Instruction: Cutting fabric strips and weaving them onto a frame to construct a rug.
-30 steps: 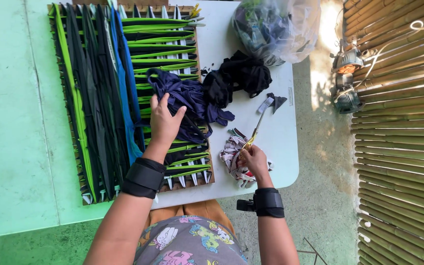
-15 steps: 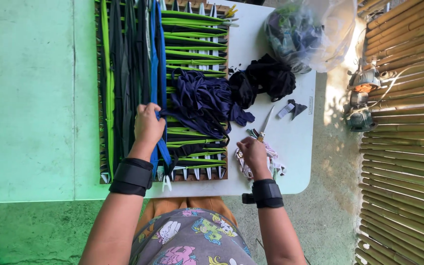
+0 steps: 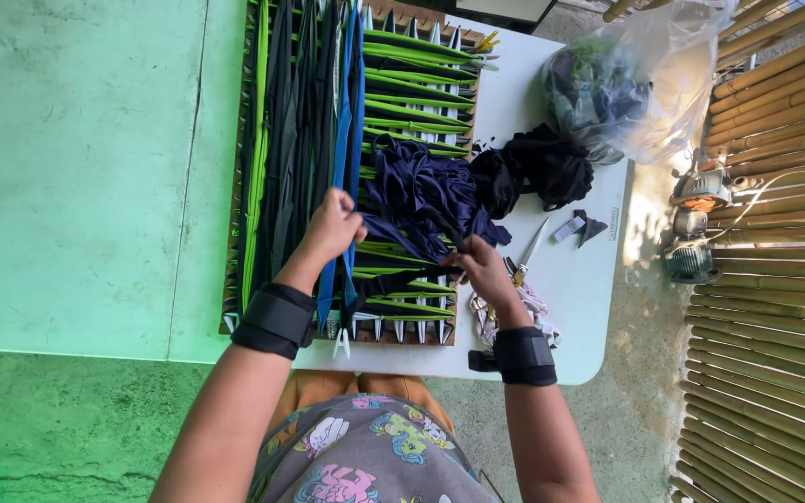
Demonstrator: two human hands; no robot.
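Honestly, we're mid-weave on the wooden peg loom (image 3: 463,112), so the trick is keeping the strip flat and snug as it goes across. Our left hand (image 3: 333,228) is curled at the edge of the woven section, fingers closed around the blue strip (image 3: 354,112) and the dark ones next to it, holding them down. Our right hand (image 3: 482,270) is pinched shut on a dark fabric strip (image 3: 393,279) that runs across the green loops (image 3: 412,79) near the bottom pegs.

What we'd suggest for this step:
- Keep tension even between both hands so the dark strip doesn't twist.
- Go over one green loop, under the next; can't tell from here exactly which loops it's already passed.
- Push each row tight against the finished rows on the left.
- Hook the end on a peg without stretching it.

Spare navy strips (image 3: 421,182) lie piled on the loom just above our hands, with the black scraps (image 3: 538,168) beside them on the white table (image 3: 589,289). Scissors (image 3: 525,256) sit just right of our right hand, so watch the wrist there.
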